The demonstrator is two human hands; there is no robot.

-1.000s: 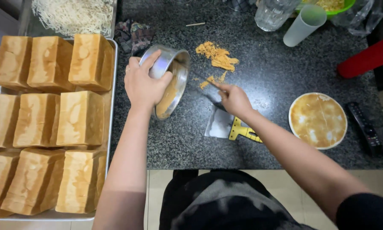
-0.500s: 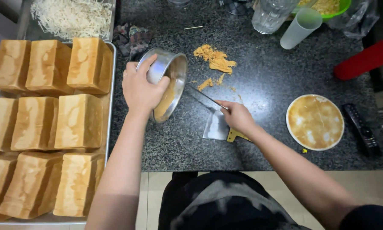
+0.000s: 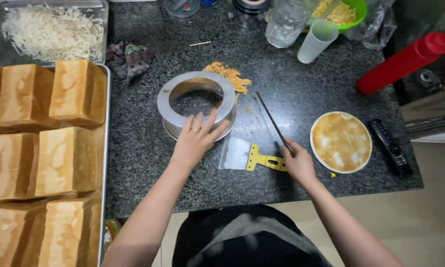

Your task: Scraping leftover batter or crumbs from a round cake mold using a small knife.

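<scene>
A round metal cake ring (image 3: 183,91) with no bottom lies flat on the dark granite counter (image 3: 291,89). My left hand (image 3: 195,140) rests on its near rim, fingers spread. My right hand (image 3: 296,163) holds a long thin knife (image 3: 272,118) whose blade points away across the counter. A metal scraper with a yellow handle (image 3: 247,155) lies between my hands. A small heap of orange-brown crumbs (image 3: 230,76) sits just beyond the ring. A round golden cake layer (image 3: 341,142) lies on a white disc to the right of my right hand.
A tray of several tall bread loaves (image 3: 39,148) fills the left side, with a tray of shredded cheese (image 3: 49,29) behind it. At the back stand a glass jar (image 3: 287,22), a frosted cup (image 3: 316,39), a green bowl (image 3: 348,12) and a red squeeze bottle (image 3: 405,62). A remote (image 3: 390,146) lies at the right edge.
My left hand has set the tilted metal ring down flat on the counter. My right hand with the knife has drawn back from the ring toward the near edge.
</scene>
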